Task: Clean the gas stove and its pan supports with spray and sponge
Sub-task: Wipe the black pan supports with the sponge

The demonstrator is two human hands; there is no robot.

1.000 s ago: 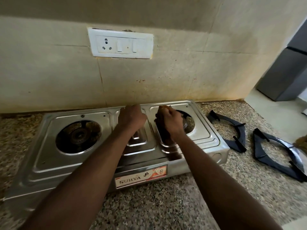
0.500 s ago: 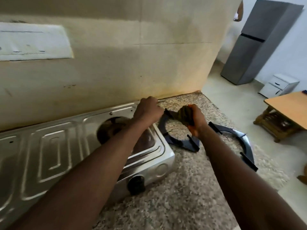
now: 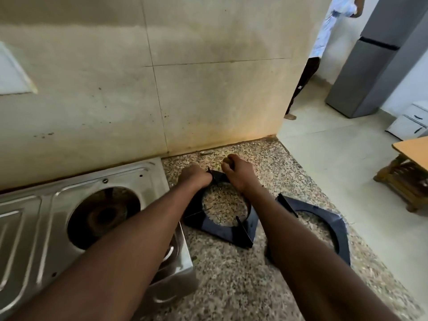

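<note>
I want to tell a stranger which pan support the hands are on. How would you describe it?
Find the steel gas stove on the granite counter; two black pan supports lie to its right. The nearer pan support lies right beside the stove, with the left hand and right hand at its far edge. The other pan support lies farther right, no hand on it.

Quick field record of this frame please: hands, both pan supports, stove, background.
left hand: grips far left corner of near pan support
right hand: curled round sponge, mostly hidden, at that support's far edge
second pan support: flat on counter, to the right, untouched
stove: left of both supports, nothing on its visible burner
background: fridge, person standing
</note>
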